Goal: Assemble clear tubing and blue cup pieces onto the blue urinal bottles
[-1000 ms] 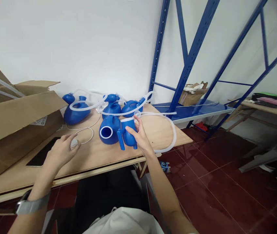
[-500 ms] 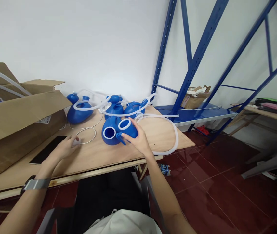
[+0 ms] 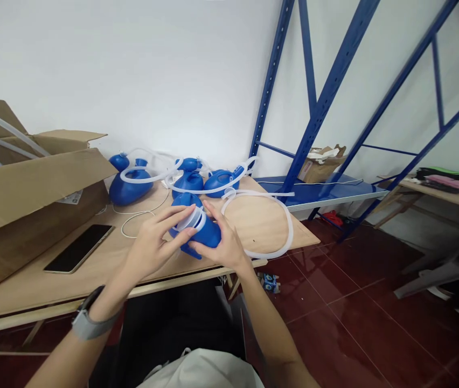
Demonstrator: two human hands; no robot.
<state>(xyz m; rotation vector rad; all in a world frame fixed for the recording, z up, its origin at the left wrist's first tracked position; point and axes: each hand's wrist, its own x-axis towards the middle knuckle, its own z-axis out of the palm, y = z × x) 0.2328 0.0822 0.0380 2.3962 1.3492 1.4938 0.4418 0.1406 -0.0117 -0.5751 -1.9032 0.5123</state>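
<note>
Both arms (image 3: 268,310) extend forward, hands (image 3: 151,245) close together with fingers (image 3: 215,214) curled inward.

Grey watch strap (image 3: 93,326), L wrist (image 3: 107,303); lt top (image 3: 203,372), blk trousers (image 3: 176,323)

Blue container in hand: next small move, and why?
Probably ease the translucent cap squarely onto the white rim of the blue container. The left hand holds the cap at the mouth, a dark gap seems to show between cap and rim, and the right hand grips the body.
</note>
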